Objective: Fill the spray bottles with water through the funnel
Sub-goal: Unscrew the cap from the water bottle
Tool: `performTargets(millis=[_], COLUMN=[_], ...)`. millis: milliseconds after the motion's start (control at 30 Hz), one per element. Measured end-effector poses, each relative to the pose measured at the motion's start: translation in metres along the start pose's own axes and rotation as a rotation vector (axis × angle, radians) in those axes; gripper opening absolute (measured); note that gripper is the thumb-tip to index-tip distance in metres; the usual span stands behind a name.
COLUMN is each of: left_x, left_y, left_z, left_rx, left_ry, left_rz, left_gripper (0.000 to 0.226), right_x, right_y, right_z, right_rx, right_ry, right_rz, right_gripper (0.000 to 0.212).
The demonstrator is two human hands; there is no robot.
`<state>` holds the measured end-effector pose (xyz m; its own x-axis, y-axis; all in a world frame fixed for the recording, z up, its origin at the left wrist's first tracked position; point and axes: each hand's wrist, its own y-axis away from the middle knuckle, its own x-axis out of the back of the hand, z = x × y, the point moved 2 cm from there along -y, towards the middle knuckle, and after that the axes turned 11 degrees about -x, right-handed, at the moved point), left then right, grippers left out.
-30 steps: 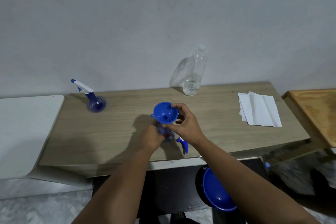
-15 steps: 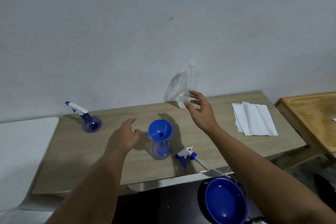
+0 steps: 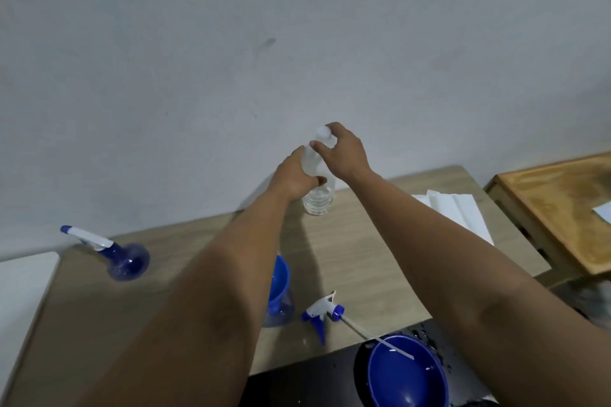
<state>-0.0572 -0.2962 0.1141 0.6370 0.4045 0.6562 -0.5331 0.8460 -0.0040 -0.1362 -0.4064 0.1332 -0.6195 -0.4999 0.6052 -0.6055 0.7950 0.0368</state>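
Observation:
A clear water bottle [image 3: 318,200] stands at the back of the wooden table [image 3: 370,261], with a little water at its bottom. My left hand [image 3: 294,177] grips its body. My right hand [image 3: 344,150] holds its white cap at the top. A blue funnel [image 3: 280,277] sits in an open blue spray bottle [image 3: 281,314], partly hidden behind my left forearm. Its detached sprayer head [image 3: 322,312] lies to the right, with its tube hanging over the table's edge. A second blue spray bottle [image 3: 124,259] with its sprayer on stands at the left.
A blue bowl [image 3: 406,373] sits below the table's front edge at the right. White folded paper [image 3: 459,208] lies on the table's right side. A brown wooden surface [image 3: 555,205] stands to the far right, and a white surface [image 3: 20,294] at the left.
Both hands left the funnel and spray bottle and reached to the back of the table. They now hold the water bottle, left on the body, right on the cap.

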Motion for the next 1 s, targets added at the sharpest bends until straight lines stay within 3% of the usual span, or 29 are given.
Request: performTargets(millis=[67,200,367,533,600,733,1000], left_x=[-0.012,-0.029,-0.051,-0.076,-0.086,-0.095,-0.102], left_y=[-0.003,0.008,0.039,0.085,0.101,0.115,0.12], left_z=[0.004,0.012,0.029,0.038,0.038,0.034,0.038], left_rx=[0.016,0.032,0.004,-0.016,-0.025,0.017,0.011], left_ry=[0.069,0.165,0.191,0.194,0.167,0.153,0.201], left_rz=[0.008,0.066,0.108,0.115,0.117,0.137,0.177], left_gripper=[0.062,0.098,0.07,0.064,0.066,0.074,0.078], right_x=[0.001,0.012,0.026,0.048,0.051,0.048,0.055], right_y=[0.007,0.03,0.067,0.109,0.123,0.137,0.137], right_z=[0.01,0.027,0.046,0.06,0.065,0.072,0.077], right_rx=[0.0,-0.012,-0.024,0.003,0.013,0.008,0.027], right_ry=[-0.112,-0.211,-0.222,-0.18,-0.229,-0.417,-0.512], right_rz=[0.016,0.05,0.05,0.077,0.076,0.06,-0.118], right_gripper=[0.04,0.033,0.031,0.024,0.024,0.044,0.021])
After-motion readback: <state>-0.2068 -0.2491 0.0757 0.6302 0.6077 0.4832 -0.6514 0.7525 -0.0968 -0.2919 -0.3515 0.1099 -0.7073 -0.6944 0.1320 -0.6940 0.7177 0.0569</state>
